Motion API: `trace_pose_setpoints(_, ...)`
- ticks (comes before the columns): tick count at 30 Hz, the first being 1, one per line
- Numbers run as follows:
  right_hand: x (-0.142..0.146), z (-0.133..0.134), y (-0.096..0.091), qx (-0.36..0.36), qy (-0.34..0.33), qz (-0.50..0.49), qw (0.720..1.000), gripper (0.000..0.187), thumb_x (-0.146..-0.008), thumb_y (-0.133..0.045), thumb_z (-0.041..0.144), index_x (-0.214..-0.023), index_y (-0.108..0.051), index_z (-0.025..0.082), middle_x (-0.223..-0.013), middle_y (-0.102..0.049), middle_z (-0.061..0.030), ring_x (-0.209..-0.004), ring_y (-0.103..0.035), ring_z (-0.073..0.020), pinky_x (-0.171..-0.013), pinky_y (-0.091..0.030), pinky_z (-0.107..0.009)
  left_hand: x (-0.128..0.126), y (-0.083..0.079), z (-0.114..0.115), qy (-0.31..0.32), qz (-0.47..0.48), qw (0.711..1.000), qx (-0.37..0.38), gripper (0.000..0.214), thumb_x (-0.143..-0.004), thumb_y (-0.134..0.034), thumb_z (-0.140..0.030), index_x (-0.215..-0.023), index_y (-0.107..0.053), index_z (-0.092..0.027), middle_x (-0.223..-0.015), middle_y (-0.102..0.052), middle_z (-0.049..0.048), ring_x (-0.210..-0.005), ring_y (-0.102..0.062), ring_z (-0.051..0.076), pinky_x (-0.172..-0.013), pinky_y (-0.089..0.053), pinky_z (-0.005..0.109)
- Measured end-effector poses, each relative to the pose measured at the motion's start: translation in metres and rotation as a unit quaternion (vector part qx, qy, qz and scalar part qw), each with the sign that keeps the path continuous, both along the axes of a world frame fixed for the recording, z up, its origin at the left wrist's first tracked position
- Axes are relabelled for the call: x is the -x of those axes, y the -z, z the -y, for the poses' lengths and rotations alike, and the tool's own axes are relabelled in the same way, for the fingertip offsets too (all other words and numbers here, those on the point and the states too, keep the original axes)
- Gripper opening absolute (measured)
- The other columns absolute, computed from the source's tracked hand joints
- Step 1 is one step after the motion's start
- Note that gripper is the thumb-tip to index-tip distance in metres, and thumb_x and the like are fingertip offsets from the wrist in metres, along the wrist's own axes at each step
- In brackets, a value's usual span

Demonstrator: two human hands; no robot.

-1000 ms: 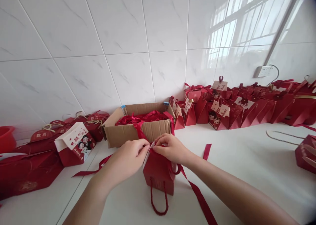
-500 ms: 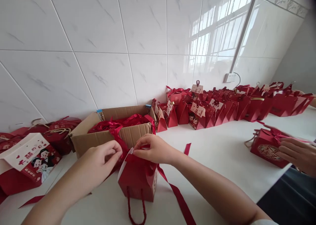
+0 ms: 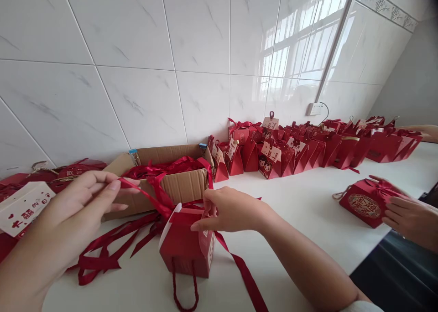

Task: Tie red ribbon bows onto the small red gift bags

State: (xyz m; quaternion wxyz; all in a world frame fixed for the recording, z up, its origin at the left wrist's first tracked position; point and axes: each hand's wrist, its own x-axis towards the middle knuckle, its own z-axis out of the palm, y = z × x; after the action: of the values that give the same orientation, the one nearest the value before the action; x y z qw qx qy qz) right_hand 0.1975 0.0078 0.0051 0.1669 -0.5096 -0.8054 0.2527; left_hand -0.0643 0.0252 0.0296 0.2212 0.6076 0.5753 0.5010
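A red gift box point(image 3: 185, 241) with a twisted cord handle point(image 3: 185, 298) stands on the table in front of me. My right hand point(image 3: 232, 211) is closed at the top right edge of the box, thumb against its upper face; its fingertips are partly hidden. Off to the left, my left hand point(image 3: 82, 207) pinches a red ribbon point(image 3: 147, 195) between thumb and forefinger, pulled taut toward the box top. Another stretch of ribbon trails from the box's right side toward the front, and loose ribbon loops point(image 3: 99, 262) lie left of the box.
Behind the box is an open cardboard carton point(image 3: 185, 187) full of red ribbon. Several red gift boxes point(image 3: 270, 161) line the tiled wall; more are at left, including one with a white printed flap point(image 3: 25, 207). At right, a co-worker's hands point(image 3: 407, 216) hold a ribboned red box point(image 3: 364, 205).
My left hand has moved left, away from the box, drawing the ribbon out. My right hand has shifted slightly to the right side of the box top.
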Motion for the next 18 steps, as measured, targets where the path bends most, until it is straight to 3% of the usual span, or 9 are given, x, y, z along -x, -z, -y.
trace_pose_setpoints(4, 0.004, -0.001, 0.005, 0.023, 0.013, 0.000, 1.000, 0.062, -0.060, -0.060, 0.078, -0.081, -0.044, 0.023, -0.080, -0.059, -0.0050, -0.059, -0.051, -0.0176, -0.044, -0.034, -0.026, -0.001, -0.007, 0.006, 0.044, 0.094, 0.995, 0.004, 0.029, -0.079, -0.063, -0.051, -0.083, -0.061, -0.023, -0.104, -0.070, 0.0010, -0.102, -0.064, 0.026, -0.074, -0.061, 0.034)
trace_pose_setpoints(8, 0.007, -0.002, 0.007, 0.037, 0.005, 0.006, 0.999, 0.067, -0.056, -0.063, 0.079, -0.082, -0.037, 0.024, -0.081, -0.056, -0.0039, -0.060, -0.050, -0.0176, -0.043, -0.035, -0.026, -0.002, -0.010, 0.010, 0.048, 0.126, 0.991, 0.005, 0.032, -0.077, -0.064, -0.052, -0.082, -0.062, -0.021, -0.098, -0.072, 0.0028, -0.094, -0.067, 0.028, -0.064, -0.062, 0.035)
trace_pose_setpoints(13, 0.009, -0.006, 0.012, 0.029, -0.006, 0.000, 1.000, 0.059, -0.058, -0.070, 0.066, -0.080, -0.034, 0.024, -0.080, -0.055, -0.0025, -0.060, -0.048, -0.0171, -0.044, -0.035, -0.026, -0.007, -0.017, 0.021, 0.070, 0.135, 0.988, 0.018, 0.025, -0.084, -0.059, -0.042, -0.080, -0.056, -0.018, -0.105, -0.070, 0.0056, -0.095, -0.067, 0.027, -0.069, -0.061, 0.037)
trace_pose_setpoints(18, 0.011, -0.011, 0.017, 0.050, -0.002, -0.012, 0.999, 0.055, -0.059, -0.074, 0.059, -0.082, -0.039, 0.023, -0.083, -0.056, -0.0036, -0.058, -0.047, -0.0151, -0.045, -0.033, -0.026, -0.004, -0.025, 0.030, 0.059, 0.156, 0.986, 0.012, 0.016, -0.089, -0.053, -0.032, -0.081, -0.052, -0.018, -0.093, -0.068, 0.0034, -0.093, -0.066, 0.023, -0.070, -0.058, 0.033)
